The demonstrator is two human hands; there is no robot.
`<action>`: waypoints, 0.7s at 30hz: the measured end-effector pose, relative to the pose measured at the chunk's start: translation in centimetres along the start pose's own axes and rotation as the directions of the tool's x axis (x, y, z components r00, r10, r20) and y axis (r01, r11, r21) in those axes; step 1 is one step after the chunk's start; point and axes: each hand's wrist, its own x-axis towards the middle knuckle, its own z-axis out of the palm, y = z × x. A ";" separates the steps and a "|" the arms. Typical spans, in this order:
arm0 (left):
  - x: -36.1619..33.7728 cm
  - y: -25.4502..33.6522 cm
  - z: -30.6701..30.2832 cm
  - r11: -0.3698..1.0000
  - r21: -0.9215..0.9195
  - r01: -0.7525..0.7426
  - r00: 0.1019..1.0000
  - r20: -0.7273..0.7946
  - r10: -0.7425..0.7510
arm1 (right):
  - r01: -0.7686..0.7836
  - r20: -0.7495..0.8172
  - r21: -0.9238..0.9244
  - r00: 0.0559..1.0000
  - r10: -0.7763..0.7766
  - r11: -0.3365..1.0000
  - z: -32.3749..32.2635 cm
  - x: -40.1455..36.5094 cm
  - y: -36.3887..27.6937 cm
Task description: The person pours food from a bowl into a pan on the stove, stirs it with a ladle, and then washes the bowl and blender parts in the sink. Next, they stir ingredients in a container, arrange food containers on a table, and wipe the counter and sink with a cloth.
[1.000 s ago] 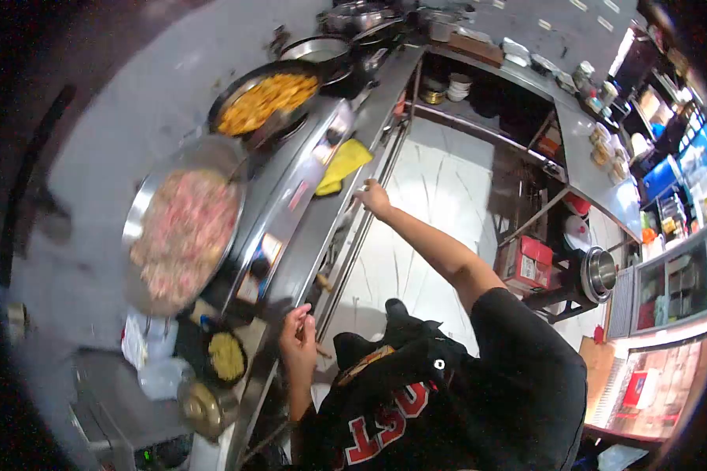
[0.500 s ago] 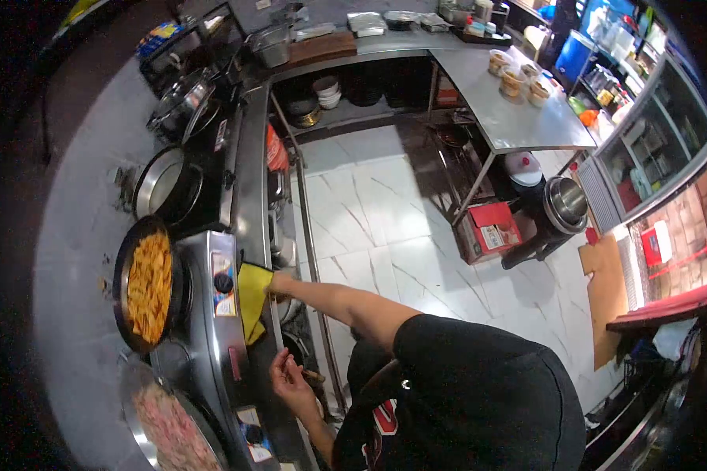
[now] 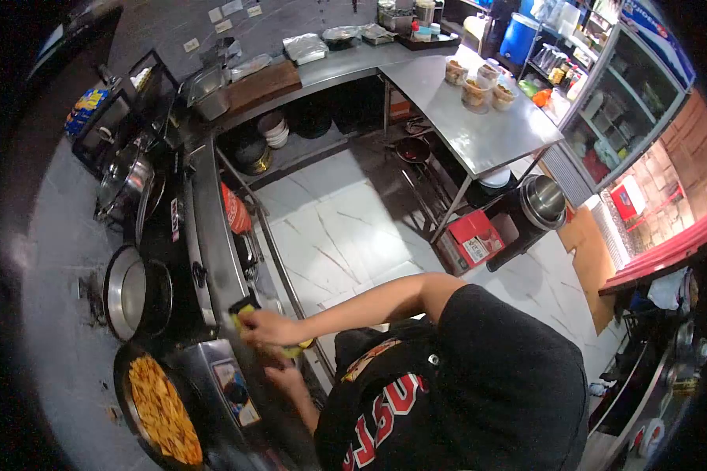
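In my right hand [image 3: 265, 326] is a yellow cloth [image 3: 297, 348] with a dark border, bunched in the fingers above the steel counter edge [image 3: 224, 263]. My left hand [image 3: 289, 381] is just below it, close to the cloth, with its fingers blurred and partly hidden. Beside both hands stands the steel gas stove [image 3: 204, 369] with a black knob [image 3: 236, 392]. On its burner sits a dark pan [image 3: 126, 369] full of orange-brown cut pieces [image 3: 161, 408].
A second pan [image 3: 126, 294] with pale liquid sits farther along the stove line, beyond it a lidded steel pot [image 3: 126, 177]. Across the tiled floor [image 3: 326, 235], a steel table [image 3: 479, 125] bears several food tubs [image 3: 474, 93]. A red box [image 3: 475, 235] stands below.
My right hand has drawn the cloth off the stove front and in toward my left hand. My view has turned, so the nearer pan of pinkish meat is out of sight.
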 end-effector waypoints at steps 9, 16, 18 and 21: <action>4.3 8.4 12.5 0.723 0.386 -0.573 0.757 0.587 0.286 | -0.052 -0.378 0.445 0.894 0.240 0.894 -14.0 4.2 0.6; 8.1 8.1 15.8 0.916 0.297 -0.270 0.881 0.461 0.110 | -0.266 -0.319 0.373 0.863 0.392 0.889 -19.8 11.1 6.1; 10.4 7.5 16.5 0.851 0.436 -0.292 0.929 0.342 0.143 | -0.322 -0.152 0.455 0.891 0.429 0.830 -20.5 14.1 7.0; 13.9 9.3 18.0 0.705 0.551 -0.446 0.891 0.197 0.409 | -0.196 -0.078 0.537 0.957 0.280 0.820 -19.6 19.8 6.7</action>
